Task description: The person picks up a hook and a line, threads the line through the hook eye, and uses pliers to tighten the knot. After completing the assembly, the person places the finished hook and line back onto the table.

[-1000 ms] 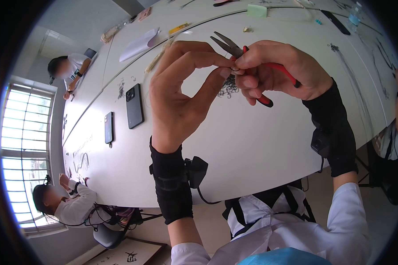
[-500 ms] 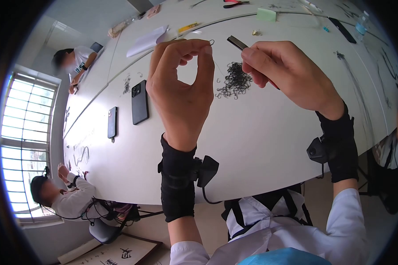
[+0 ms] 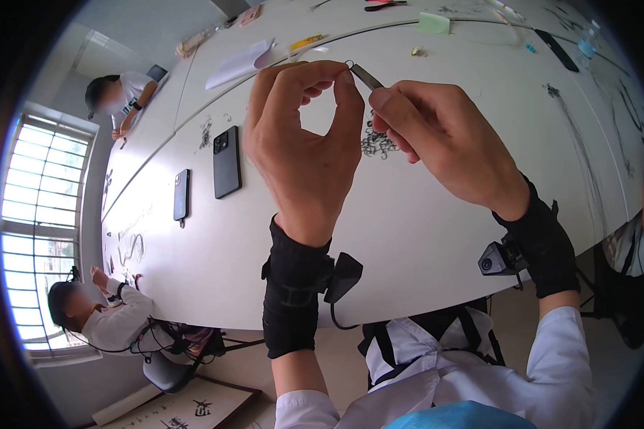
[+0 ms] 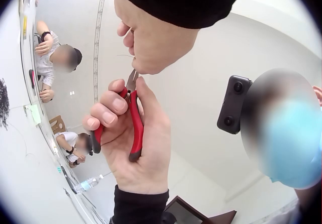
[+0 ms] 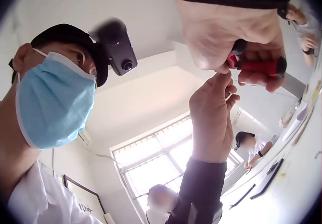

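Between thumb and forefinger, the left hand pinches a small dark wire ring above the table. The right hand grips pliers, whose tips meet the ring at the left fingertips. In the left wrist view the right hand has its fingers curled round the red handles, and the plier tips touch the left hand. Below the hands a pile of dark wire links lies on the table, partly hidden by the right hand. Whether the jaws hold the ring cannot be told.
Two phones lie on the table at the left. White paper, a yellow object, a green note, a black bar and a bottle lie farther back. Two people sit at the left.
The right hand first drew the pliers away from the left hand and turned them, then brought their tips back left to the ring. The left hand rose slightly with the ring pinched.
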